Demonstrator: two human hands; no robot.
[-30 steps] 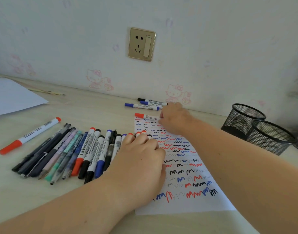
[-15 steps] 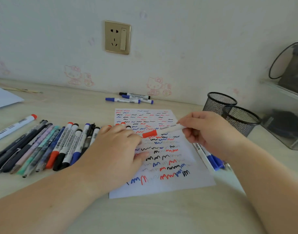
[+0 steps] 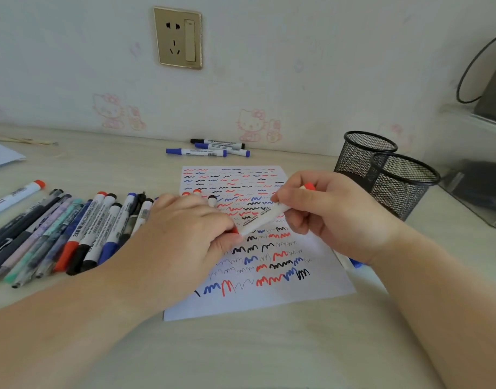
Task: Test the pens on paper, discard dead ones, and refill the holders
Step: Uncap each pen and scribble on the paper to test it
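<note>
Both hands hold one red marker (image 3: 265, 216), right (image 3: 329, 213) curled round its barrel, left (image 3: 190, 234) pinching its cap; a hard pull could jerk the tip across the paper (image 3: 311, 287).

A row of pens (image 3: 72, 234) lay left of the scribbled paper (image 3: 269, 293), three markers (image 3: 210, 148) behind it by the wall, two mesh holders (image 3: 387, 175) to its right.
</note>
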